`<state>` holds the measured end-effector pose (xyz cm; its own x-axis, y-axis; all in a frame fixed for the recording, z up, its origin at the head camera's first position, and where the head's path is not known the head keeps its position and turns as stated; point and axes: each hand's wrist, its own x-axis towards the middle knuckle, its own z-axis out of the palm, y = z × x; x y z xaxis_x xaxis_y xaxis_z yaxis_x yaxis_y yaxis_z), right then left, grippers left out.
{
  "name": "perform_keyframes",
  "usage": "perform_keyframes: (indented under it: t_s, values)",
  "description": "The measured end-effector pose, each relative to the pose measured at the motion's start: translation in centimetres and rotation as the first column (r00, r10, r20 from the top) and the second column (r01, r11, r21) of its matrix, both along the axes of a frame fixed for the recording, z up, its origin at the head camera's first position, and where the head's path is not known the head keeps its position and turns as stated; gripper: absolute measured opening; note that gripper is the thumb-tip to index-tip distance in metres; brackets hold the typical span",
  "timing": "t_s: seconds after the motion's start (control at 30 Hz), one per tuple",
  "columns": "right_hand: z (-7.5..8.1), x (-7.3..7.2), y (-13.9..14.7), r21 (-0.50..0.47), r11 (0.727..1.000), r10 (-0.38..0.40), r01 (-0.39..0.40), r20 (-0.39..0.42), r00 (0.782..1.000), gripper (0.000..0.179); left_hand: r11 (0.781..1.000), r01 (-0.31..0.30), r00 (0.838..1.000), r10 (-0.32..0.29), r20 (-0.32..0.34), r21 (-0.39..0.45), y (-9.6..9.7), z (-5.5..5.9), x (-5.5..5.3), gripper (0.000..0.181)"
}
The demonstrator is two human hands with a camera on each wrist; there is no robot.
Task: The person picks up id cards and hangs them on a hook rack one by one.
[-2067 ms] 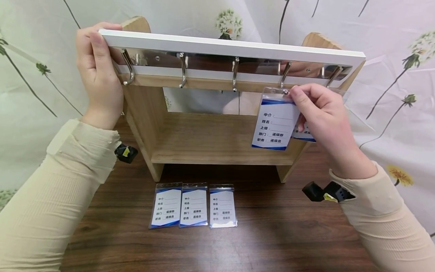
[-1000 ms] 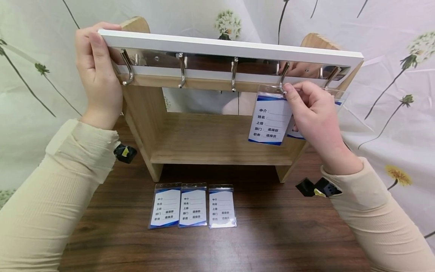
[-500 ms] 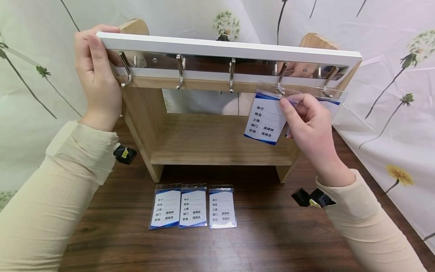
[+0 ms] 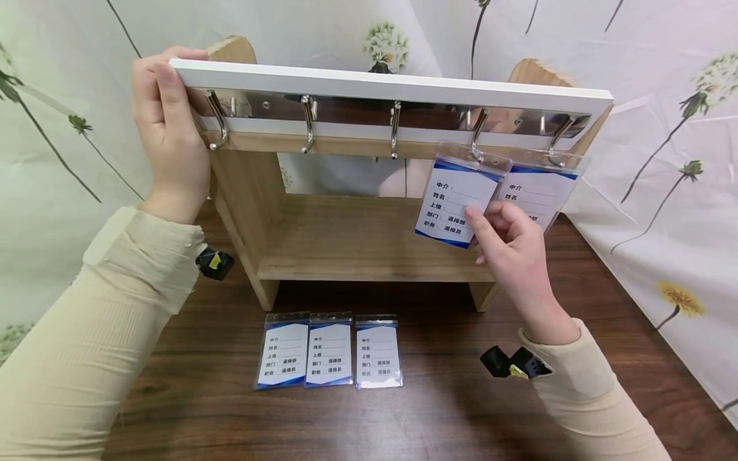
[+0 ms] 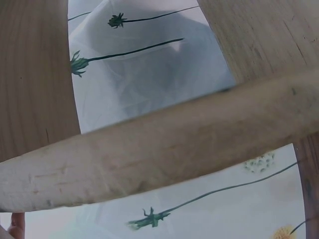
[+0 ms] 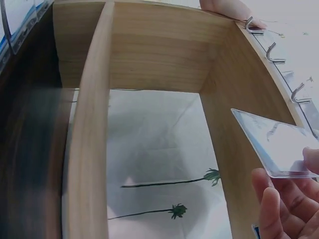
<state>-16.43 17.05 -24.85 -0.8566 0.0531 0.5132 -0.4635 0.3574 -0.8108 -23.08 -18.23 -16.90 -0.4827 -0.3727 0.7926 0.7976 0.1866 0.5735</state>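
My left hand [image 4: 173,131] grips the left end of the white hook rack [image 4: 369,77], thumb in front and fingers over the top. A clear ID badge holder [image 4: 455,198] hangs tilted on the second hook from the right [image 4: 478,131]. My right hand [image 4: 513,256] pinches its right edge low down, thumb in front. In the right wrist view, the thumb and fingers [image 6: 284,199] meet around the holder [image 6: 274,144]. Another badge holder [image 4: 542,189] hangs on the rightmost hook [image 4: 559,137], partly behind the first and my hand. The left wrist view shows mainly wooden boards.
Three more badge holders [image 4: 282,352] lie in a row on the dark wooden surface [image 4: 369,429] before the shelf. The wooden shelf stand [image 4: 357,237] carries the rack. Bare hooks [image 4: 308,125] stick out at its left and middle. Flowered cloth [image 4: 651,147] hangs behind.
The badge holder has moved left and onto the second hook from the right. My right hand has slid down from its top to its lower right edge. My left hand keeps its hold.
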Motion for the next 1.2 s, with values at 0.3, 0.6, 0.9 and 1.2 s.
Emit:
perform_keyframes:
  t_s: [0.3, 0.6, 0.9, 1.2]
  values:
    - [-1.2, 0.3, 0.0, -0.021, 0.999, 0.040, -0.040, 0.023, 0.999, 0.011, 1.000, -0.013, 1.000, 0.013, 0.002, 0.002, -0.1, -0.1, 0.0, 0.044]
    - [-2.1, 0.7, -0.3, -0.039, 0.998, 0.047, -0.045, 0.071, 0.996, 0.015, 1.000, -0.016, 1.000, 0.016, 0.001, -0.011, 0.0, 0.0, 0.1, 0.044]
    - [-3.2, 0.8, -0.4, -0.057, 0.997, 0.060, -0.055, 0.079, 0.995, 0.015, 1.000, -0.013, 1.000, 0.013, 0.001, -0.007, 0.1, 0.1, 0.0, 0.044]
    - [-3.9, 1.1, -0.8, -0.066, 0.996, 0.071, -0.063, 0.123, 0.990, 0.019, 1.000, -0.017, 1.000, 0.017, -0.001, -0.013, 0.0, 0.0, 0.0, 0.044]
